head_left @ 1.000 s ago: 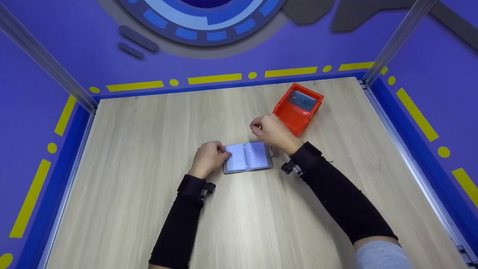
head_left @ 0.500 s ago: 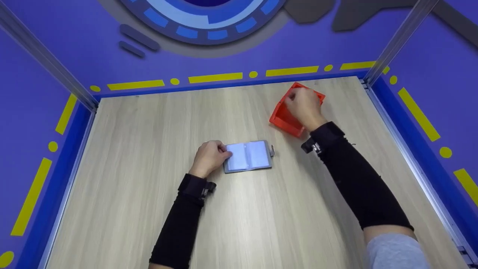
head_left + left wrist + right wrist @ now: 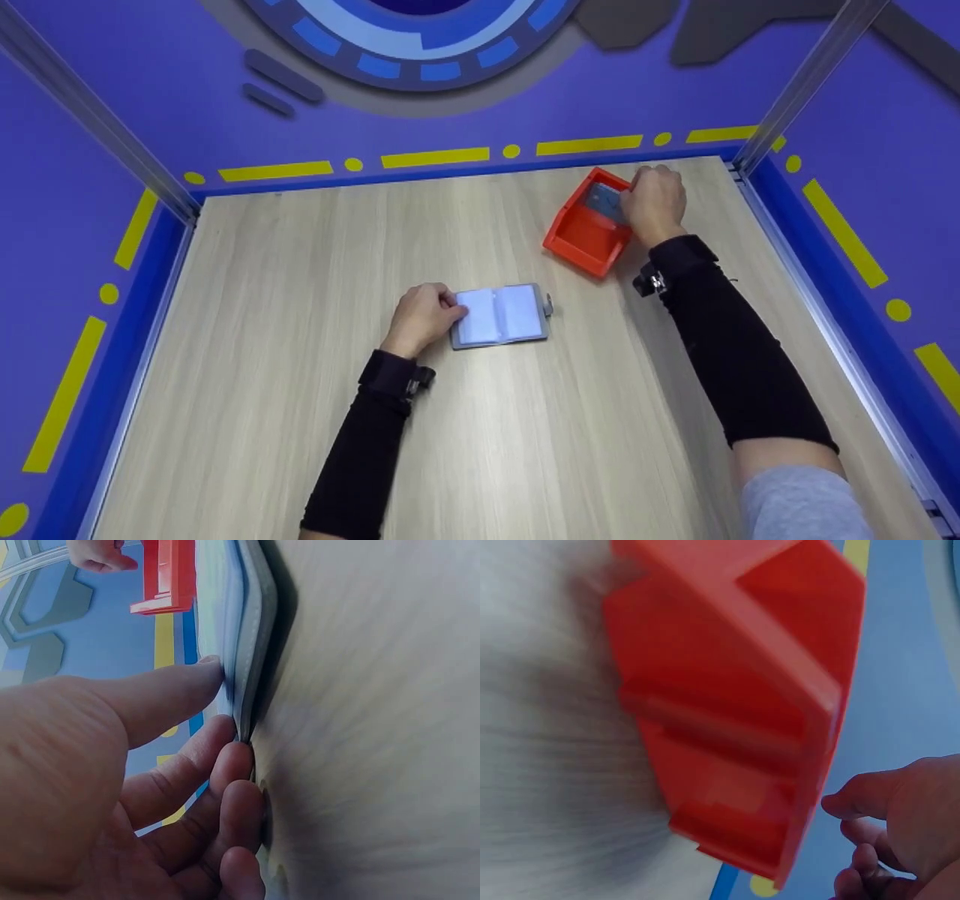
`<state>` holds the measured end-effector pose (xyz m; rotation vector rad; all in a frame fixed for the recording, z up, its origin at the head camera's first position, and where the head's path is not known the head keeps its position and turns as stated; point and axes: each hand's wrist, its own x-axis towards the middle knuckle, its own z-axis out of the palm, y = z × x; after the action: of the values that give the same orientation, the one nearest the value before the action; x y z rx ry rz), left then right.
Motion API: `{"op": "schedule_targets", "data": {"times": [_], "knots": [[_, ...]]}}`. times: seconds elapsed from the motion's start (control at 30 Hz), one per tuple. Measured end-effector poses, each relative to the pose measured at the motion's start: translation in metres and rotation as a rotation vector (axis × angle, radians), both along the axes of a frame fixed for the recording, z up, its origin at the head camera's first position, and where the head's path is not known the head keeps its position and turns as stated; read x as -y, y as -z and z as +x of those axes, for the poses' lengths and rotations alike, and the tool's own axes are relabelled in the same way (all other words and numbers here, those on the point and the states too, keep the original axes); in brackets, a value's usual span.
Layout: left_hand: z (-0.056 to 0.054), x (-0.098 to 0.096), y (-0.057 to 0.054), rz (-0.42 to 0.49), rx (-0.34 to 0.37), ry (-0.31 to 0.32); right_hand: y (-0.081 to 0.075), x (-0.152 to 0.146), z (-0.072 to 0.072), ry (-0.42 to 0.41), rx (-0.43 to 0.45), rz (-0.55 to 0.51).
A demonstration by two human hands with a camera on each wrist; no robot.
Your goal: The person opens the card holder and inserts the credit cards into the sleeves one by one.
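My left hand (image 3: 421, 321) pinches the left edge of an opened card holder (image 3: 519, 313) lying on the table. Pale clear sleeves show on both of its sides, and a small clasp tab sticks out at the right. In the left wrist view the thumb (image 3: 176, 694) lies on top of the holder (image 3: 259, 622) and fingertips are at its underside. Beside the right rim of a red bin (image 3: 589, 244) is my right hand (image 3: 656, 199), with loosely bent fingers and nothing seen between them. A grey-blue card (image 3: 604, 201) lies at the bin's far end, partly hidden by that hand.
The light wood table (image 3: 300, 300) is bounded by a blue back wall (image 3: 420, 135) and blue side walls with metal corner posts. The bin stands at the table's back right, a short way beyond the card holder.
My right hand has moved from above the card holder's right side, across the bin, to the bin's right rim. The left hand stays on the holder.
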<state>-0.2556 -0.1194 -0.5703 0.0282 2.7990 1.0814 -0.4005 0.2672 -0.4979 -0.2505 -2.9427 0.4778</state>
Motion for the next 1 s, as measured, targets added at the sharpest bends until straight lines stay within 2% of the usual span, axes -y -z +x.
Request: {"op": "schedule_targets", "data": {"times": [0.2,0.4,0.7,1.0], "knots": [[0.001,0.0,0.0,0.003,-0.011,0.01,0.008,-0.007,-0.005,0.017,0.054,0.058],[0.001,0.0,0.0,0.001,-0.015,0.014,0.014,-0.008,-0.007,-0.013,0.025,0.146],[0.0,0.001,-0.001,-0.001,0.0,0.002,0.018,-0.004,-0.018,-0.023,0.053,0.179],[-0.001,0.001,0.0,0.009,0.0,0.002,0.023,-0.002,-0.022,-0.045,0.019,0.242]]}}
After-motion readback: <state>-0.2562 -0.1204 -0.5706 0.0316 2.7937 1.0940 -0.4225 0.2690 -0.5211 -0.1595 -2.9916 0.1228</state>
